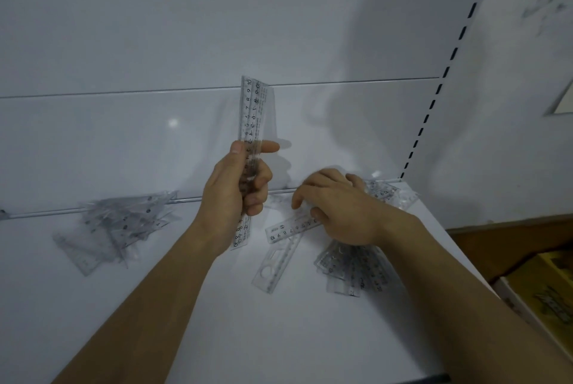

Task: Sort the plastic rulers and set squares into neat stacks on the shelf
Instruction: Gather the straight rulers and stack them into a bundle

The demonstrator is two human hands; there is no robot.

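Note:
My left hand grips a bundle of clear plastic rulers, held upright above the white shelf. My right hand reaches down onto a flat clear ruler, thumb and fingers curled at its right end. A clear stencil ruler lies under it. A loose heap of clear rulers spreads below and behind my right wrist. At the left lies a jumbled pile of clear set squares.
The shelf's white back panel rises right behind the piles. A slotted upright marks the shelf's right end. Cardboard boxes sit lower down past the right edge.

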